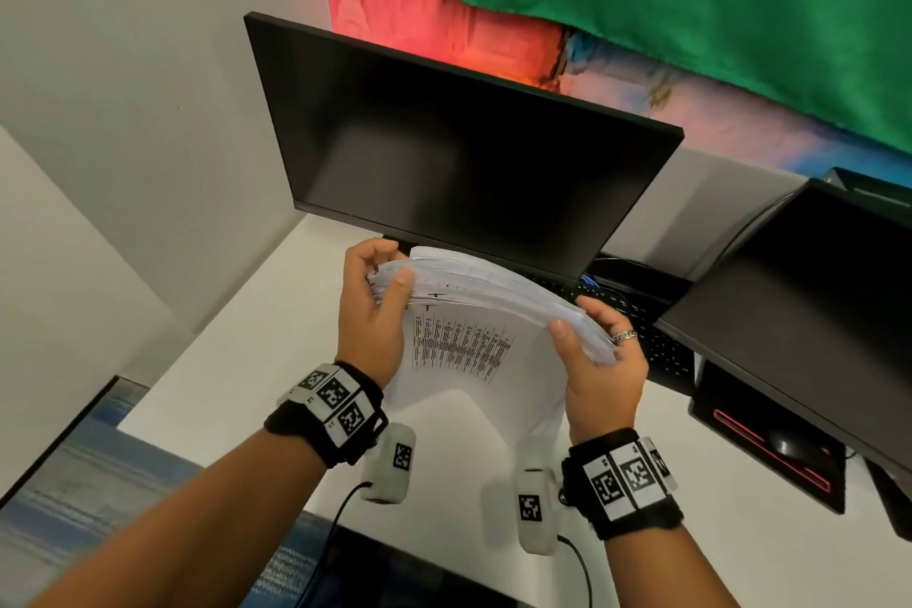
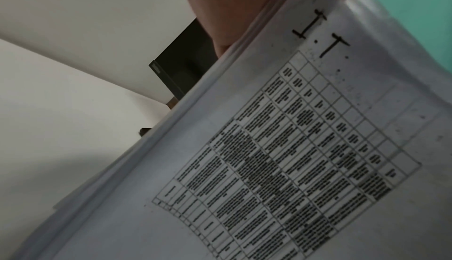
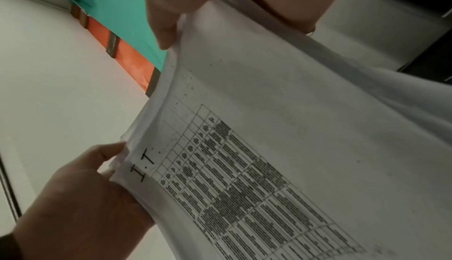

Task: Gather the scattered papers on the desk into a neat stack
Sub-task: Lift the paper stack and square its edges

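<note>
Above white tabletop (image 1: pixel 237 360), before dark monitor (image 1: pixel 459 163): papers (image 1: pixel 474 341) bunched upright, left hand (image 1: pixel 372 311) and right hand (image 1: pixel 599 355) each curled round a side edge. Squaring step, probably. Next: tap bottom edges level, lay stack flat.

Forearms: bare, no sleeves.
Left wristband (image 1: pixel 329 412): black fuzzy strap with white tiles printed with black square code markers.
Right wristband (image 1: pixel 626 479): same black strap, a row of white marker tiles across it.
Left wrist camera (image 1: pixel 390 464): white rounded pod with one code marker, black cable at its 7 o'clock end.
Right wrist camera (image 1: pixel 535 509): white pod, one marker, black cable at 5 o'clock.
Ring (image 1: pixel 625 336): silver band on a right-hand finger.
</note>
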`<state>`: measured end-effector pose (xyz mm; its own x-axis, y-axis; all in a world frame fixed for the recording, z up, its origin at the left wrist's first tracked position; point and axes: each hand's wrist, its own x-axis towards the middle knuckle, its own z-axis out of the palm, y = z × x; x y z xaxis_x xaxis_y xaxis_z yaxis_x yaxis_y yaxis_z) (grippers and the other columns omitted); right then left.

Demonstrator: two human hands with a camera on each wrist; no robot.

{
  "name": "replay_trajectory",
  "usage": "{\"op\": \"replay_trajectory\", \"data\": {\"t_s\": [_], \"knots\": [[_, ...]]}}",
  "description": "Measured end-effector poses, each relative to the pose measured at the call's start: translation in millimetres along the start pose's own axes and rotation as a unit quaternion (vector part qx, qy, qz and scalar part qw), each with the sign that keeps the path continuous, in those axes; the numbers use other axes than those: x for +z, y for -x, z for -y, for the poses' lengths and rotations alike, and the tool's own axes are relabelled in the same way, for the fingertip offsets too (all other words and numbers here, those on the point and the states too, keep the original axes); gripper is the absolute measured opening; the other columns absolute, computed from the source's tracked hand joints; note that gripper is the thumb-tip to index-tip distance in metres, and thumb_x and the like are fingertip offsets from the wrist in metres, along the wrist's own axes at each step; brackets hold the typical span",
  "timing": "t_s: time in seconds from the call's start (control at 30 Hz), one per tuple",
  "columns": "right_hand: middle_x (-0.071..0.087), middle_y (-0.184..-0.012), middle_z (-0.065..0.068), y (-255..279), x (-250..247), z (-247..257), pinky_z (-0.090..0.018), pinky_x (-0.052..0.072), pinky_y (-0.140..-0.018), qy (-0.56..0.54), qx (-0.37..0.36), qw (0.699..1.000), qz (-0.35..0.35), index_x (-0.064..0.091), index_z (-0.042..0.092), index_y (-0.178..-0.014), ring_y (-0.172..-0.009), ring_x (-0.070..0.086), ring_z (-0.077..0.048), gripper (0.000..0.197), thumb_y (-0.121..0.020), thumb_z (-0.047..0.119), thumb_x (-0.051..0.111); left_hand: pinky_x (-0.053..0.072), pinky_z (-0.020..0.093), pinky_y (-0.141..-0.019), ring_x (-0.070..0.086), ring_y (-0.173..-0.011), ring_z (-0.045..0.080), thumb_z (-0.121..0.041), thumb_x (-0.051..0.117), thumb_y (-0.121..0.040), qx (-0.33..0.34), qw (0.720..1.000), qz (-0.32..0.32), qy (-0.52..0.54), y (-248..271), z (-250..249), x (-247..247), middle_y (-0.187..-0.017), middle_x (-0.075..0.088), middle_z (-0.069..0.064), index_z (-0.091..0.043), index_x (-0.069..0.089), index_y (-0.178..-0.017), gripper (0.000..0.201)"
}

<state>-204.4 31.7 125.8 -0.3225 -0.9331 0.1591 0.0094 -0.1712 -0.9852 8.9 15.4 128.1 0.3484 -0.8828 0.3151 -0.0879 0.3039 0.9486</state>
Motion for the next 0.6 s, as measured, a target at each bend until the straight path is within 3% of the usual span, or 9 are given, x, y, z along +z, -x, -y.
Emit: {"op": "replay_trajectory", "data": {"t_s": [0.1,0.2,0.3,0.37,0.47,0.6], "knots": [[0.065,-0.1,0.003,1.3,2.8,2.1,-0.017,0.055,-0.067,-0.014,0.003,1.0,-0.023,0.063,0.019,-0.109,-0.084,0.068,0.0,0.031,-0.081,0.011,0.075,0.048,0.006,-0.068,0.06,-0.086,-0.009,-0.017,0.052,-0.092,0.013,1.0,-0.005,-0.025,2.5,-5.5,3.8,-0.098,0.054,-0.008,0.002,0.047,-0.119,0.033],[0.064,-0.098,0.003,2.1,3.9,1.2,-0.013,0.053,-0.063,-0.015,0.001,0.999,-0.041,0.063,0.01,-0.111,-0.079,0.066,0.006,0.026,-0.086,0.007,0.07,0.047,0.005,-0.065,0.059,-0.082,-0.01,-0.013,0.058,-0.096,0.001,0.999,-0.029,-0.035,0.3,-5.2,6.2,-0.093,0.055,-0.009,-0.002,0.051,-0.116,0.024],[0.065,-0.098,0.003,3.4,4.7,0.2,-0.014,0.053,-0.065,-0.007,0.0,0.999,-0.052,0.064,0.011,-0.11,-0.08,0.065,0.004,0.021,-0.089,0.008,0.066,0.046,0.005,-0.065,0.059,-0.081,-0.01,-0.009,0.054,-0.099,-0.009,0.998,-0.048,-0.036,-0.6,-6.5,6.1,-0.093,0.057,-0.008,-0.005,0.055,-0.112,0.015],[0.066,-0.097,0.003,3.7,7.2,1.9,-0.013,0.052,-0.067,0.004,-0.01,0.998,-0.061,0.066,0.016,-0.105,-0.082,0.064,0.002,0.017,-0.089,0.01,0.068,0.047,0.006,-0.066,0.059,-0.085,-0.009,-0.017,0.055,-0.098,-0.005,0.998,-0.041,-0.048,-0.2,-8.1,5.4,-0.096,0.06,-0.008,-0.008,0.057,-0.112,0.016],[0.067,-0.094,0.002,3.1,9.4,3.0,-0.012,0.051,-0.067,0.017,-0.021,0.997,-0.075,0.068,0.018,-0.099,-0.08,0.063,0.002,0.012,-0.088,0.013,0.068,0.05,0.011,-0.076,0.062,-0.093,0.003,-0.026,0.059,-0.095,0.015,0.996,-0.026,-0.082,-1.3,-5.1,4.5,-0.102,0.065,-0.003,-0.014,0.065,-0.109,0.019],[0.066,-0.096,0.003,2.1,7.6,0.4,-0.006,0.048,-0.065,0.021,-0.014,0.996,-0.089,0.068,0.015,-0.102,-0.079,0.061,0.01,0.012,-0.092,0.012,0.063,0.047,0.012,-0.083,0.063,-0.092,0.006,-0.014,0.06,-0.096,0.056,0.992,-0.022,-0.113,-4.3,-5.4,5.1,-0.097,0.069,0.0,-0.011,0.072,-0.099,0.012]]}}
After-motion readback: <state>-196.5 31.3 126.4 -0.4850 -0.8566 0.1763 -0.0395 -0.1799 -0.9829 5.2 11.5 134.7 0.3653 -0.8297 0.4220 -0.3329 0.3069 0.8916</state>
